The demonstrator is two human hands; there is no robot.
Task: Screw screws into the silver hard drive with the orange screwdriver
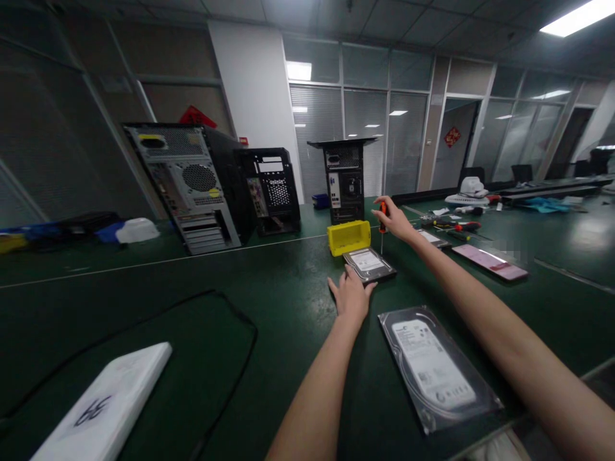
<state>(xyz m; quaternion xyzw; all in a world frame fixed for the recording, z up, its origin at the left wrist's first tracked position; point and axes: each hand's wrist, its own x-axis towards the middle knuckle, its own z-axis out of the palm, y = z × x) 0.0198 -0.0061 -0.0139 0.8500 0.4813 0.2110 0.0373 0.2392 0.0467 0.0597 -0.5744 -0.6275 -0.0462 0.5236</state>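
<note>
A hard drive [368, 261] with a white label lies flat on the green tabletop. My left hand [352, 296] rests at its near edge, fingers spread, with fingertips touching the drive. In my right hand [396, 219] is a screwdriver [383, 218] with an orange and black handle, held upright. Its thin shaft points down to the far right side of the drive; whether the tip sits in a screw is too small to tell. Behind the drive stands an open yellow box [349, 237] on its side. A second, larger-looking hard drive [435, 365] lies nearer, between my forearms.
Computer cases [192, 186] stand at the back left, another case [344, 182] behind the yellow box. A pink-screened phone [490, 261] and several tools [456, 225] lie right. At front left are a white block [103, 403] marked 39 and a black cable [252, 330].
</note>
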